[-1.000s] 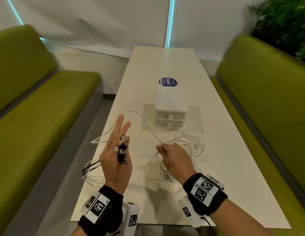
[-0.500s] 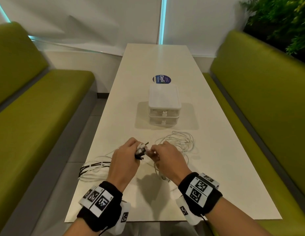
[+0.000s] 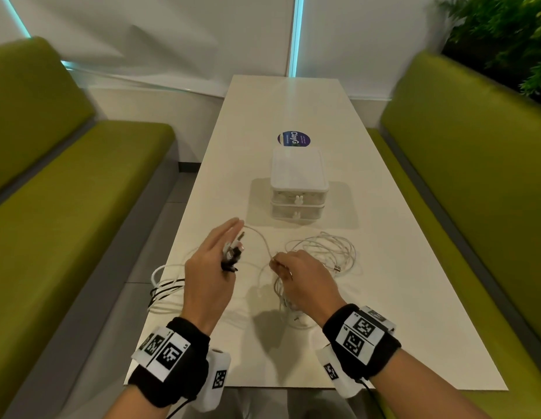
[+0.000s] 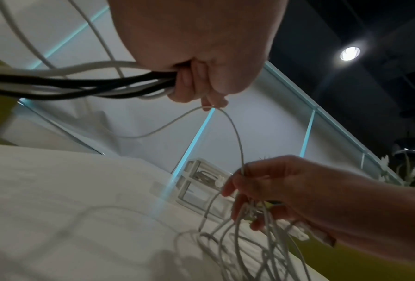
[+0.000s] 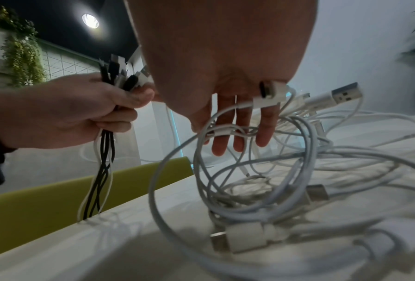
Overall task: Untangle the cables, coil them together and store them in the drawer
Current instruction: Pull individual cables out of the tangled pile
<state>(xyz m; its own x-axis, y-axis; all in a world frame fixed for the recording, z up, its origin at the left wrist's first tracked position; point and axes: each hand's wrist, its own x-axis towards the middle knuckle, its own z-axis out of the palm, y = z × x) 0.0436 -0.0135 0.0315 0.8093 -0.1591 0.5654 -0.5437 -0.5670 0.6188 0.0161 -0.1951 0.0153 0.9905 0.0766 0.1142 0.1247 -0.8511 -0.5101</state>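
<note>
your left hand [image 3: 209, 273] grips a bundle of black and white cable ends [image 3: 231, 252], cords trailing off the surface [image 3: 384, 267] edge. your right hand [image 3: 305, 279] pinches one white cable from the tangle [image 3: 326, 252] just before the closed drawer unit [image 3: 298, 189].

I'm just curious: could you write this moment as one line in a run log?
stage: untangling | left hand: grips cable ends | right hand: pinches white cable | tangle: on table | drawer unit: closed

The right hand [image 3: 305, 282] hides where it pinches the white cable [image 3: 260, 237]; drawer [image 3: 298, 201] contents stay unclear.
</note>
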